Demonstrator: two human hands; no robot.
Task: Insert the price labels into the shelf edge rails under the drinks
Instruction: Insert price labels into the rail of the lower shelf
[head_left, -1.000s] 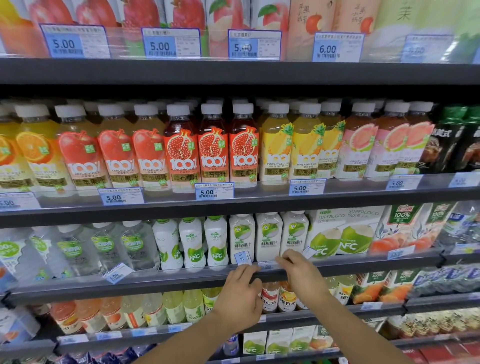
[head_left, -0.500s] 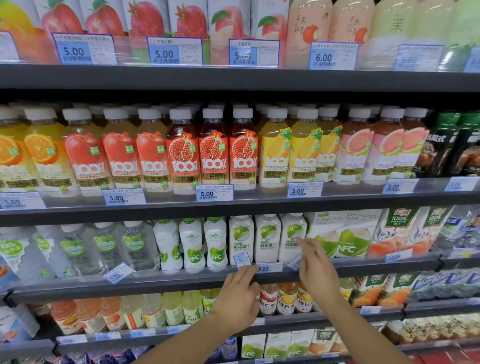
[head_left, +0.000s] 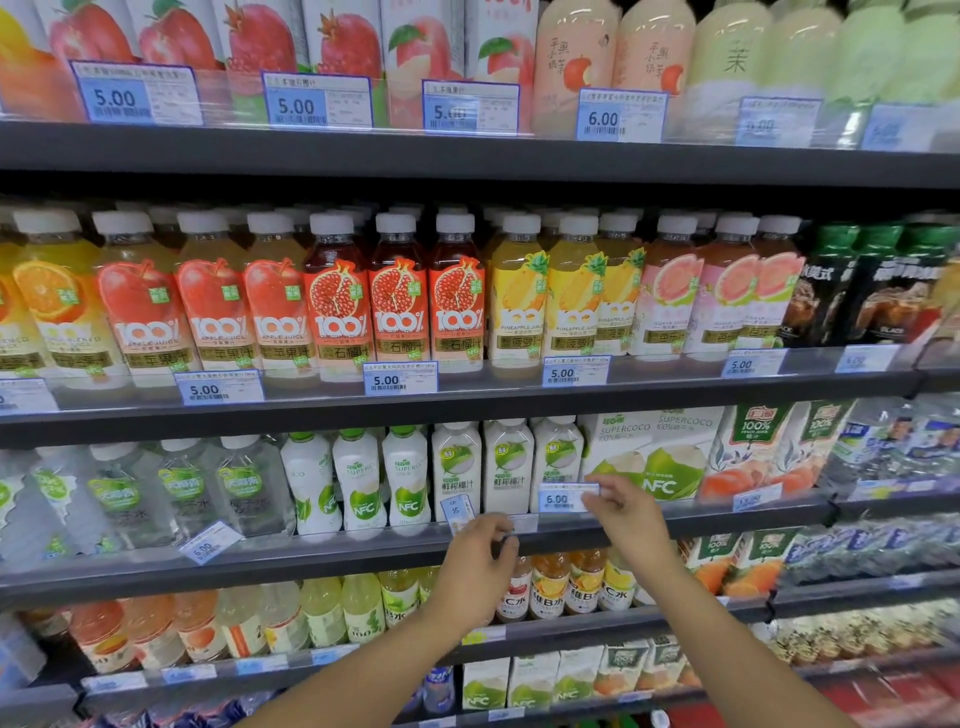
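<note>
A blue and white 6.00 price label (head_left: 563, 498) stands in front of the white coconut juice bottles (head_left: 508, 467), just above the grey shelf edge rail (head_left: 363, 556). My right hand (head_left: 626, 512) pinches the label's right end. My left hand (head_left: 480, 558) is at the rail below a tilted 5.50 label (head_left: 457, 512), its fingers curled at the rail's clear strip; whether it holds anything is hidden. Another 5.00 label (head_left: 208, 543) hangs crooked further left on the same rail.
Shelves of juice bottles and cartons fill the view. The shelf above carries straight 5.00 labels (head_left: 400, 378) under pomegranate and pineapple bottles. NFC coconut cartons (head_left: 649, 457) stand right of my right hand. Lower shelves hold small bottles and cartons.
My right hand has risen from the rail and moved right, and now holds the 6.00 label upright in front of the bottles. My left hand's fingers have curled at the rail.
</note>
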